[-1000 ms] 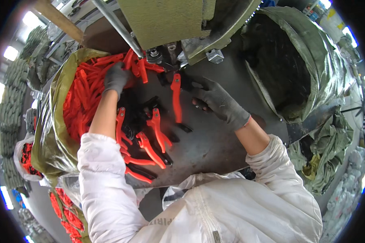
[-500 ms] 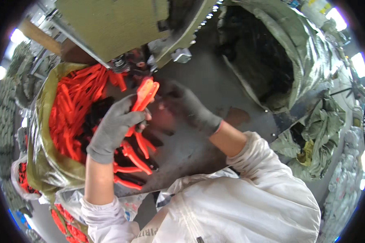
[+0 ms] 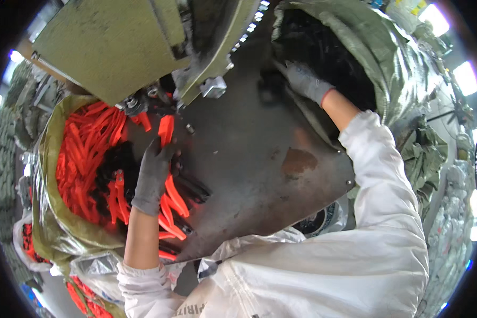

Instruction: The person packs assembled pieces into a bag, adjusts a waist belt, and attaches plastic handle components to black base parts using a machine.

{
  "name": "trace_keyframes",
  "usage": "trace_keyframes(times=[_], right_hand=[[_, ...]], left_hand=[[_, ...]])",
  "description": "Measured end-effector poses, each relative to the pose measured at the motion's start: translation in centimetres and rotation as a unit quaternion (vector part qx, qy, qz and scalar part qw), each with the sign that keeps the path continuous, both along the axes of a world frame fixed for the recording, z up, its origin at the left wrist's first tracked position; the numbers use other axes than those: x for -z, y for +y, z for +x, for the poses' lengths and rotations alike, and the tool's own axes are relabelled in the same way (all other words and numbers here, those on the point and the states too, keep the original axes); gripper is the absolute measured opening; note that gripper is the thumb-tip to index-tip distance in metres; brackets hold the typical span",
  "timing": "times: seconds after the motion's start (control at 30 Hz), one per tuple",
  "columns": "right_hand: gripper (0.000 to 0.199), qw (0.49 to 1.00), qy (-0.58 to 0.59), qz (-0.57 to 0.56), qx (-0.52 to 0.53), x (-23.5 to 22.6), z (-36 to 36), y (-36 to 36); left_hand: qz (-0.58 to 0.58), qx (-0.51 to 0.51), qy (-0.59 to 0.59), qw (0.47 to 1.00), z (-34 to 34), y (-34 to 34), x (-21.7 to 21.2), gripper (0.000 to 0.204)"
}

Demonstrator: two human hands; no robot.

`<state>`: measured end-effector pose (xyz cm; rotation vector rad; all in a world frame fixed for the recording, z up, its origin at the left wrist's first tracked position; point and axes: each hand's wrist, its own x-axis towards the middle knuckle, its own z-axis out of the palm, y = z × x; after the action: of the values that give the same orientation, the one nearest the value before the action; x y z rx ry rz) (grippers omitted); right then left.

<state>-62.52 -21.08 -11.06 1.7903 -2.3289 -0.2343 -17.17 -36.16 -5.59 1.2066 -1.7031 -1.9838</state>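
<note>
My left hand [image 3: 152, 177], in a grey glove, is closed around a red-orange handle-like piece [image 3: 166, 127] whose upper end sticks out past the fingers. Just below and beside it, several red-orange handles [image 3: 174, 197], some with dark parts, lie on the dark metal tabletop [image 3: 238, 185]. My right hand [image 3: 306, 82], also gloved, is stretched out to the far right, at the near lip of a large green woven sack [image 3: 392, 69]. A dark blurred shape [image 3: 270, 87] shows beside its fingertips. The fingers are smeared, and whether they grip that shape is unclear.
A yellowish sack [image 3: 50, 212] heaped with red-orange handles [image 3: 82, 159] stands at the left. Over the table's far side hangs a green machine body [image 3: 111, 47] with a curved, toothed-looking rim. Crumpled green sacking [image 3: 424, 153] lies at the right. Stacked bundles line both sides.
My right hand has moved from the table's middle to the sack's edge at the far right. My left hand, still gripping a red-orange piece, has come lower, and the piece stands more upright.
</note>
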Motion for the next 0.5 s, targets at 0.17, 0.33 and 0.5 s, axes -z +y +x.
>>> trace_keyframes(times=[0.17, 0.33, 0.5], right_hand=[[0.057, 0.845, -0.507, -0.165, -0.039, -4.0, 15.3, -1.0], [0.049, 0.587, -0.785, -0.174, 0.095, -5.1, 22.2, -2.4], [0.055, 0.634, -0.751, -0.178, 0.056, -6.3, 25.5, -2.8]], left_hand=[[-0.033, -0.017, 0.012, 0.999, 0.2, 0.1, -0.7, 0.035], [-0.016, 0.030, 0.010, 0.999, -0.8, -0.7, -1.5, 0.036], [-0.017, 0.050, -0.011, 0.999, -0.9, -1.0, -2.6, 0.035]])
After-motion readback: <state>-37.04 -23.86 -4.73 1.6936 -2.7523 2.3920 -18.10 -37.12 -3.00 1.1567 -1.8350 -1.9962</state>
